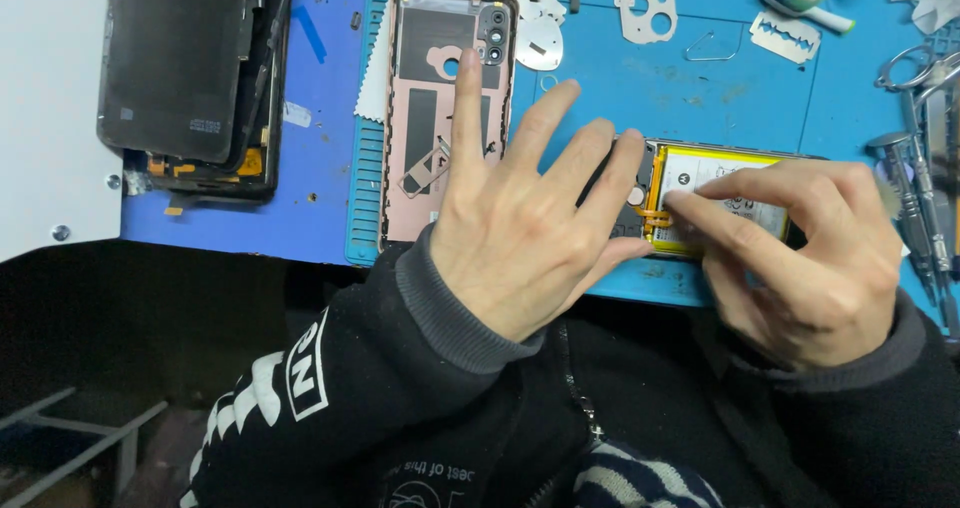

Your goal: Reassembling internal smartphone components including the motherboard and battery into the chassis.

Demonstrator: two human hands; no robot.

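2 hands [520, 228] [800, 258] on opened phone [715, 198].

A blue work mat [690, 88] is covering the bench, and a white panel [50, 108] is lying at its far left edge. On the mat a pink phone back cover [440, 118] is lying face down, an opened phone [700, 203] with a yellow-framed battery is resting near the front edge, and a stack of dark screens [190, 73] is sitting to the left. Thin metal plates [645, 13], a razor blade [785, 36], a wire clip [712, 48] and metal tools [925, 168] are lying along the back and the right side.
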